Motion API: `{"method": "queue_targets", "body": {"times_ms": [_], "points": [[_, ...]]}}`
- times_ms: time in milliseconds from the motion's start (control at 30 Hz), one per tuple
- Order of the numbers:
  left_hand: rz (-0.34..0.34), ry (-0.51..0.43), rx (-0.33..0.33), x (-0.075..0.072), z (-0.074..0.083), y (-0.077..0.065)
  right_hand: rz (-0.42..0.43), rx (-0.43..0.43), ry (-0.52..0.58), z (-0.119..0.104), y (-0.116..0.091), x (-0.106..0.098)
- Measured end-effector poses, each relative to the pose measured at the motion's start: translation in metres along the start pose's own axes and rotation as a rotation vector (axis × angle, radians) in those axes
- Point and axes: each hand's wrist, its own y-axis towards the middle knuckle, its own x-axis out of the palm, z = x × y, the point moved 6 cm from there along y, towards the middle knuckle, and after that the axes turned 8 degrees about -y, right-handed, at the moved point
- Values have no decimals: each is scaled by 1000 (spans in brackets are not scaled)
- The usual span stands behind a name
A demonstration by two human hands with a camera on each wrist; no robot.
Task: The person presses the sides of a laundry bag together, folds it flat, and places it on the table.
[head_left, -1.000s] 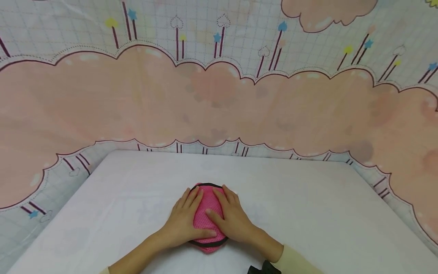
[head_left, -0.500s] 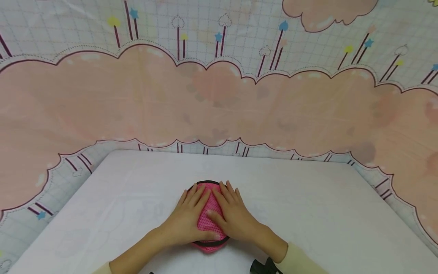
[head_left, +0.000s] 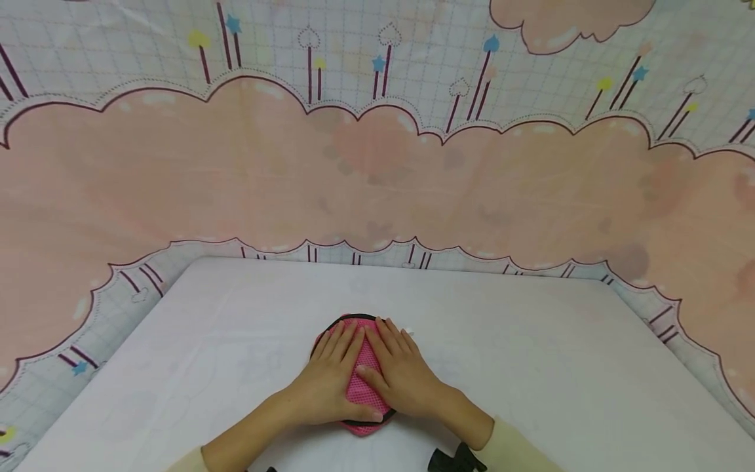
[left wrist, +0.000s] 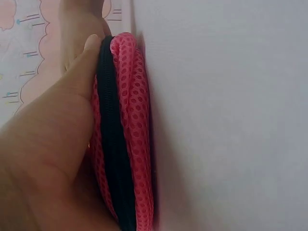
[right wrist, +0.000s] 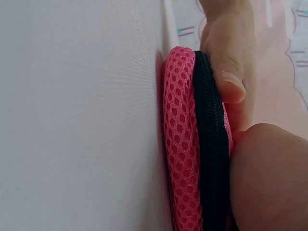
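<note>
A pink mesh pouch (head_left: 366,390) with black zipper edging lies flat near the front middle of the table. My left hand (head_left: 327,383) rests on its left half, fingers straight and pointing away, thumb across the near end. On the right half lies my right hand (head_left: 407,380), fingers extended and thumb toward the pouch's middle. The two index fingertips almost meet near the far end. In the left wrist view, the black zipper (left wrist: 113,130) runs along the side, closed where it shows. The right wrist view shows the mesh side (right wrist: 180,144) low against the white surface.
White cloth covers the table (head_left: 531,354) around the pouch. Behind it hangs a patterned curtain (head_left: 354,183) with a peach cloud print. A black object (head_left: 454,459) shows at the bottom edge beside the right sleeve (head_left: 513,449).
My left hand has slid a little to the right over the pouch, closer to the right hand, baring more of its far left edge. The right hand has barely moved.
</note>
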Motion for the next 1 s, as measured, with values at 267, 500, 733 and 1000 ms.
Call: {"method": "queue_targets", "body": {"times_ms": [267, 500, 733, 1000], "points": [[-10, -19, -21, 2, 0, 2, -12, 16, 7, 3, -1, 3], [6, -18, -30, 3, 0, 2, -4, 17, 10, 5, 0, 4], [8, -7, -20, 2, 1, 2, -4, 30, 103, 7, -2, -2], [74, -79, 4, -25, 0, -2, -26, 32, 292, 19, -9, -27]]}}
